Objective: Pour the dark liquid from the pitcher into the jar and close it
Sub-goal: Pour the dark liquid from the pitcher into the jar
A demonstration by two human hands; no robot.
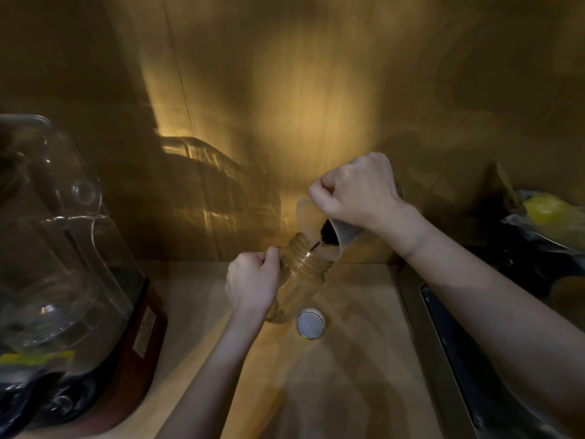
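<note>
A clear glass jar point(300, 280) stands tilted on the wooden counter point(348, 359), its open mouth leaning up and to the right. My left hand point(253, 280) grips the jar's left side. My right hand point(357, 193) holds a translucent pitcher point(319, 229) tipped steeply over the jar's mouth. A thin stream of dark liquid point(319, 240) runs from the pitcher's lip into the jar. The jar's lid point(310, 323) lies flat on the counter just right of the jar's base, white inside with a gold rim.
A large blender with a clear jug point(53, 248) on a dark red base point(139, 337) fills the left. A dark metal channel point(474, 359) runs along the counter's right edge. A yellow object in plastic point(544, 210) sits far right. A wooden wall stands behind.
</note>
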